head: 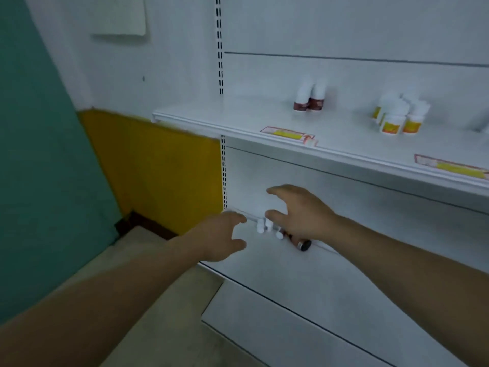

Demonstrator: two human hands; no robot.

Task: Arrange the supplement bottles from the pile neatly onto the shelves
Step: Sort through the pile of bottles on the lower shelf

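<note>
The pile of supplement bottles (267, 229) lies on the lower shelf (304, 274), with the left hand (225, 235) just beside the pile and the right hand (299, 215) over it, each grip apart and empty, so I think each should close round one bottle's body.

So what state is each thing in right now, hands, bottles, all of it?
pile of bottles: lying on their sides on the lower shelf.
left hand: open, fingers spread, holding nothing.
right hand: open, spread above the pile of bottles; contact unclear.
red-labelled bottles: two, upright, together on the upper shelf.
yellow-labelled bottles: upright, clustered on the upper shelf.
</note>
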